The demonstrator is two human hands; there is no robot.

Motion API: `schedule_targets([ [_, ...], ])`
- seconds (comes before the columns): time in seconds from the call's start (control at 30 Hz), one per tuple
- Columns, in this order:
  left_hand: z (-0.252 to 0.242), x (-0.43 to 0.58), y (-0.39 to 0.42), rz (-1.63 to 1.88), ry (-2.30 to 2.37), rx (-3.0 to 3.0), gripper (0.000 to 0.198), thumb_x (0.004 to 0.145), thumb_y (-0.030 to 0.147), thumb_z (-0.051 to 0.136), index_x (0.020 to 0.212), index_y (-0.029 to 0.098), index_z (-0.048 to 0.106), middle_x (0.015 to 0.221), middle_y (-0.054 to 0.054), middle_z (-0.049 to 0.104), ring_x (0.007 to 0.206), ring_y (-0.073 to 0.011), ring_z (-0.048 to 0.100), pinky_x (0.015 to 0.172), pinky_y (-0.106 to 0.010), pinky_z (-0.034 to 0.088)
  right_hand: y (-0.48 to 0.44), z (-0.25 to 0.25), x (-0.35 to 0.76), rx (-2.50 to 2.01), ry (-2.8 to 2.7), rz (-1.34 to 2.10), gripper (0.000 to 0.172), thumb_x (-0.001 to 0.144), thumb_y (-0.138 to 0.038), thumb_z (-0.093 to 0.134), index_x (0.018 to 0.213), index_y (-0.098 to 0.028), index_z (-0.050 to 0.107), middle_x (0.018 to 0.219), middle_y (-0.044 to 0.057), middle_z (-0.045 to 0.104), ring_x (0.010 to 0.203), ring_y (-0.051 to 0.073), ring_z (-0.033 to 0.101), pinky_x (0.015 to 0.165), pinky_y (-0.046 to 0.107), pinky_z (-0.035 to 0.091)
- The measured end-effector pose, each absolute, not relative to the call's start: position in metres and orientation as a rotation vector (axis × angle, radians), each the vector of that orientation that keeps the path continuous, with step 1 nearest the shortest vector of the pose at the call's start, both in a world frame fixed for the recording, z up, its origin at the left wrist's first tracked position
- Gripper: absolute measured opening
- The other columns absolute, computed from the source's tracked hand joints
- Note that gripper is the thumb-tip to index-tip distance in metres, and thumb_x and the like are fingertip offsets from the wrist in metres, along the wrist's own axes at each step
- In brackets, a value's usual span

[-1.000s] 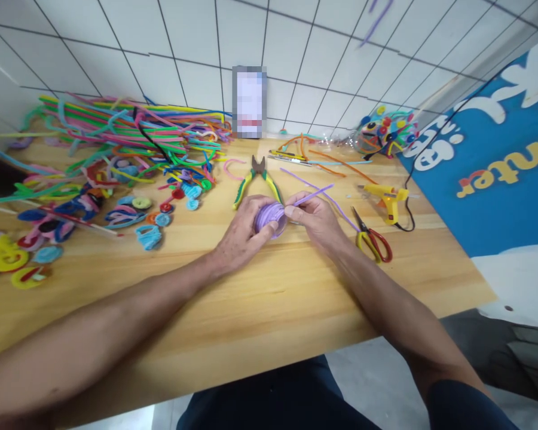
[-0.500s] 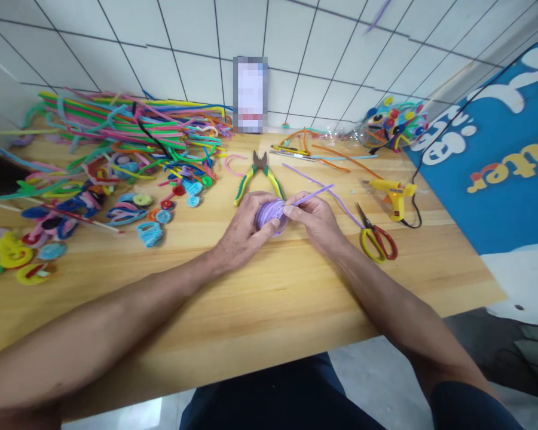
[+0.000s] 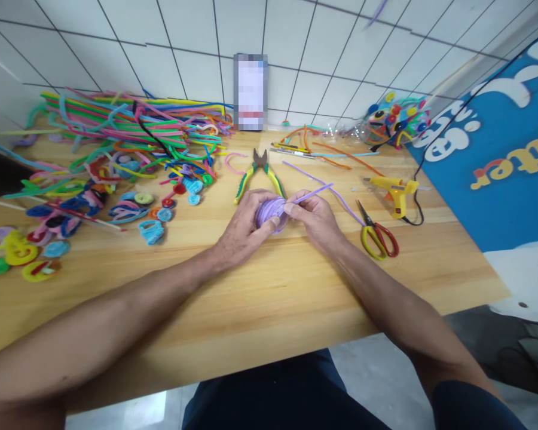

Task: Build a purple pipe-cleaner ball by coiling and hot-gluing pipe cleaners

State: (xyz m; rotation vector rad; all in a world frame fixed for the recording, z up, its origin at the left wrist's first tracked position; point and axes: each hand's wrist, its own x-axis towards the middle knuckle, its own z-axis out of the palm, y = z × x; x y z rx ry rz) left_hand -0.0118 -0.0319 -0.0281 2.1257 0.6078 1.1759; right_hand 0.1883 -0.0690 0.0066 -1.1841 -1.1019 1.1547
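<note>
A purple ball of coiled pipe cleaner [image 3: 269, 210] is cupped in my left hand [image 3: 244, 230], fingers wrapped round its far side and thumb on its near side. My right hand [image 3: 316, 218] pinches a purple pipe cleaner [image 3: 316, 192] at the ball's right side; its free end sticks out up to the right. Just beyond the ball lie pliers [image 3: 260, 164] with yellow-green handles, their jaws pointing away. A loose purple pipe cleaner [image 3: 341, 197] runs across the table to scissors [image 3: 374, 230] right of my right hand.
Bundled coloured pipe cleaners [image 3: 125, 119] and several small coiled pieces [image 3: 155, 230] cover the left side. A phone [image 3: 250, 89] leans on the tiled wall. To the right are a yellow glue gun [image 3: 397, 191], its black cord, and a bag of colourful bits [image 3: 394, 122].
Both hands keep almost the same grip on the purple ball and pipe cleaner. The view has shifted very slightly.
</note>
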Motion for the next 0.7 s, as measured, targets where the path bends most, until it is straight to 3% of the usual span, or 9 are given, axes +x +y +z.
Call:
schedule_targets([
  [0.7,-0.0289,-0.0127,-0.0322,1.136,0.596,2.062,0.041,0.103,0.038,0.064,0.14,0.023,0.055,0.139,-0.013,0.064,0.131,-0.0284,0.062,0.115,-0.048,0.054,-0.0697,0.0054,0.1862,-1.195,-1.115,1.105,0.044,0.067,-0.053,0.096,0.079,-0.023,0.066,0.071,-0.004,0.062,0.068,0.014,0.055,0.071,0.03,0.052],
])
